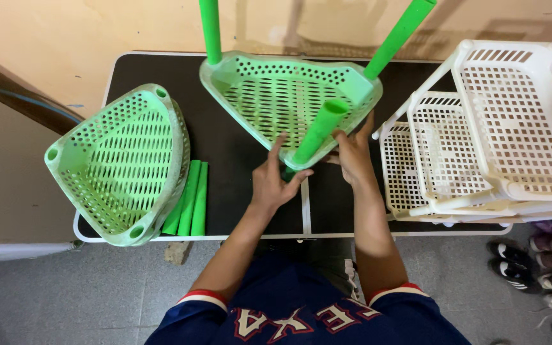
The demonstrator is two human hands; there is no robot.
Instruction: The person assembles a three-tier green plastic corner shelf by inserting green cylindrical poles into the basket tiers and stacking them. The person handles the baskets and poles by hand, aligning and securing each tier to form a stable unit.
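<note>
Across the middle of the view runs a black folding table (237, 191) with a pale edge, set against a beige wall and standing on a grey floor. On its right end sits the biggest load — a stack of white perforated baskets (480, 134), tilted and nested one over another, reaching past the table's edge. At the left end a stack of green triangular baskets (119, 163) leans on its side, its open face turned up toward the camera, and just beside its right flank lie a few loose green tubes (190, 198), side by side and flat on the tabletop. Between these two stacks, near the table's centre, is a single green triangular basket (285, 102) with a perforated floor, one corner pointing at the person; two green tube legs stand in its far corners and rise out of the top of the view, and a third green tube (319, 131) stands in the near corner socket, leaning slightly toward the camera. Both hands meet at that near corner — the left hand (276, 182) cups the basket's corner from below and the left, thumb up along the rim, fingers curled under the socket, while the right hand (351, 153) is closed on the rim just to the right of the tube. So the near tube rises between the two hands, its foot in the socket they bracket. On the floor at lower right lie a few dark shoes (538, 262).
</note>
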